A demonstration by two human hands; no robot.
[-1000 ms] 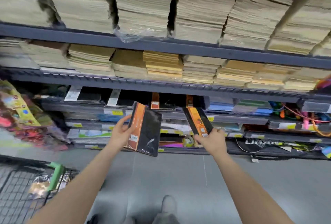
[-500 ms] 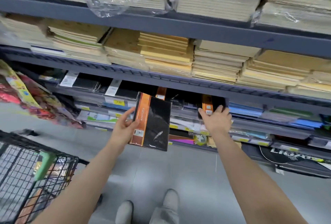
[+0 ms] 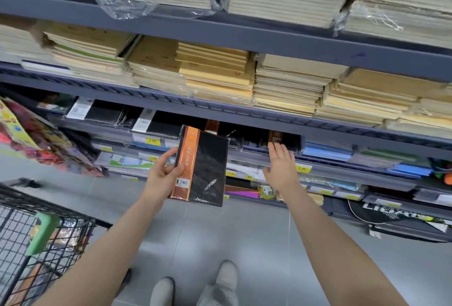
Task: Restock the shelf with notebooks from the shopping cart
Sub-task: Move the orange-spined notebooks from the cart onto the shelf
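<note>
At frame center the left hand (image 3: 162,178) grips a black-and-orange notebook (image 3: 201,167) upright by its spine. Just right, the right hand (image 3: 281,166), fingers straight, touches a shelved notebook (image 3: 275,138) on the shelf (image 3: 244,154). The shopping cart (image 3: 36,244) sits lower left.

A second ago your right hand (image 3: 281,167) gripped an orange-spined notebook (image 3: 274,137); now that notebook lies on the shelf (image 3: 256,152) among the black ones, and your fingers are straight, fingertips at its edge.
</note>
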